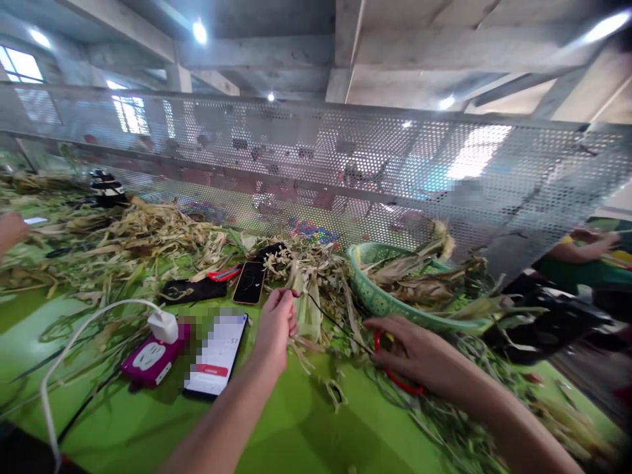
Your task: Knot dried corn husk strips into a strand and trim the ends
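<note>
The green counter (296,421) carries a basket (375,299); beside it, the right hand (419,352) curls over red handles (409,388) (whether clamped, I cannot tell). The left hand's (280,317) grip clamps a dark cord (336,322) stretched toward the right.

Socket block (154,357): purple; white charger (162,326) plugged in, white cable (74,337) curving left.
Lit phone (224,349): face up, right of the socket block.
Dark phone (249,283): face up, beside a black cloth (190,291).
Metal screen (306,155): perforated, standing behind.
Windows (20,64): bright, upper left.
Ceiling lights (199,31): lit.
</note>
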Available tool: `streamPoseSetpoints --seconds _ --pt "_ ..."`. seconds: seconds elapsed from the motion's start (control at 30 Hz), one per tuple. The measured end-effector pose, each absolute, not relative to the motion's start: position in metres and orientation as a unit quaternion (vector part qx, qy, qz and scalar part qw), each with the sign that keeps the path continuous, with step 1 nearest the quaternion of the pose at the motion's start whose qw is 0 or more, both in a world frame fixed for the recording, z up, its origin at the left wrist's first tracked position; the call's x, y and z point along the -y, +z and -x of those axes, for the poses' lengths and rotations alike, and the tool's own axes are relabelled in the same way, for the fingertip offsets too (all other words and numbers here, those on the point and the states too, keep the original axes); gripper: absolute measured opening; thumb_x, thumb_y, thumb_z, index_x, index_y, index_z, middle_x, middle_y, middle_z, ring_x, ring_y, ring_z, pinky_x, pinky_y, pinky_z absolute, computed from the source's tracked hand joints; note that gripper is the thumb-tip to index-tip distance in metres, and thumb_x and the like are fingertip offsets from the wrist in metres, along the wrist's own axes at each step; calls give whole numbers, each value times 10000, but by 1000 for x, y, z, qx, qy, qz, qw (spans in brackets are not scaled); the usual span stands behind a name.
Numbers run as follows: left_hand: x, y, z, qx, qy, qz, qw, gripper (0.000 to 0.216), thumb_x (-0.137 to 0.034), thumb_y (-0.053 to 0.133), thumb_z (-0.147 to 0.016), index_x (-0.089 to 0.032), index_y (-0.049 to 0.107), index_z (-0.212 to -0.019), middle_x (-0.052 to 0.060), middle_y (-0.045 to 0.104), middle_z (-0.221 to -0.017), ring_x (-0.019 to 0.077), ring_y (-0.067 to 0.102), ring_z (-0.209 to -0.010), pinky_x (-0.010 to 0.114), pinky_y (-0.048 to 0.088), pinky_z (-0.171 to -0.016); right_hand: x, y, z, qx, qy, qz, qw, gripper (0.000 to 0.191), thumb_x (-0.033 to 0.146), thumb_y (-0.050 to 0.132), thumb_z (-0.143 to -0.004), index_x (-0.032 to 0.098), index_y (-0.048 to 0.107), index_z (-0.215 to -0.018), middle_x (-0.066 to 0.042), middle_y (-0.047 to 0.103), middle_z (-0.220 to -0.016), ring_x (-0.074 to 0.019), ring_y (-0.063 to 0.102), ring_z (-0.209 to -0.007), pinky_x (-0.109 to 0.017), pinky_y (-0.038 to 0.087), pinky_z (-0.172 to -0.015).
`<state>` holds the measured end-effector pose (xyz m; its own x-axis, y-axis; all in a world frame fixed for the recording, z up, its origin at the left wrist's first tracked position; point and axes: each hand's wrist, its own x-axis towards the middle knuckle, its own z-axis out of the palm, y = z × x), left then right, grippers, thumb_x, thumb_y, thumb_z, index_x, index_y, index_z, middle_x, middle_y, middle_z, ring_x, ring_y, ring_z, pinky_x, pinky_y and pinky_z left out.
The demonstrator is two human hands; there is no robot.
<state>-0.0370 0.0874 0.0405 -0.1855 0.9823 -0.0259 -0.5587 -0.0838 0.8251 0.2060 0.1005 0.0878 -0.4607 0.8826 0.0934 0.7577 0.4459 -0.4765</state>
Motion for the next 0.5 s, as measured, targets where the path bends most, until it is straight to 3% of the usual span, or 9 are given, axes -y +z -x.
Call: streamPoseSetpoints --seconds 0.03,0.1,0.2,0.33,0.5 --pt "-86 41 34 -375 662 -301 574 266 -424 601 -767 -182 523 -846 -102 273 -545 32 199 -417 172 166 -407 -100 90 -205 819 169 504 215 423 447 683 -731 254 666 -1108 -81 658 -1005 -243 591 -809 -331 440 -709" --pt "-82 41 26 -392 633 -326 582 290 -445 592 -770 -179 520 -858 -100 277 -549 33 198 -415 178 146 -404 -93 92 -194 786 199 510 287 383 436 626 -790 257 627 -1128 -71 641 -895 -219 567 -724 -335 436 -654" --pt "-74 39 13 -403 597 -368 588 300 -464 563 -794 -179 525 -881 -93 286 -558 40 217 -424 183 148 -407 -76 87 -167 711 417 456 335 344 376 591 -829 233 554 -1139 -6 553 -681 -183 550 -659 -307 445 -623" --pt "-65 35 1 -395 562 -410 600 286 -462 530 -825 -197 531 -931 -82 333 -581 57 285 -449 186 198 -421 -65 68 -136 606 574 367 410 282 255 663 -760 236 499 -987 -9 578 -930 -116 543 -645 -296 472 -654" --pt "-64 32 -2 -421 551 -449 563 238 -426 490 -852 -197 539 -895 -62 416 -607 88 388 -519 204 317 -510 -73 54 -134 584 563 381 444 322 316 713 -728 212 504 -949 5 556 -823 -144 556 -738 -289 479 -675"
